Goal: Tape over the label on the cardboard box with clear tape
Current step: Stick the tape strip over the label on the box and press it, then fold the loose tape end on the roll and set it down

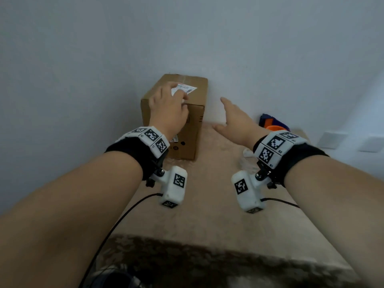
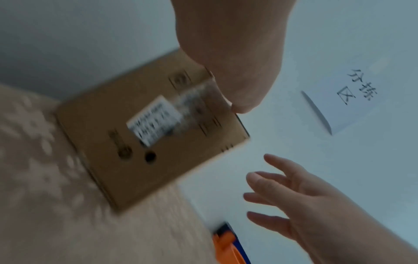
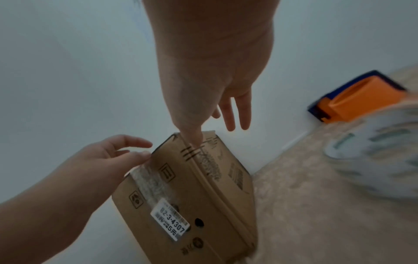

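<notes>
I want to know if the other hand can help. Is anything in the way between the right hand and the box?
Nothing visible is. The right hand hangs open in bare air beside the cardboard box, while the left hand rests on its top.

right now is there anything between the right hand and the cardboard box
Nothing. In the head view only bare wall and beige tabletop show between the right hand and the cardboard box; the right wrist view shows the same gap.
</notes>
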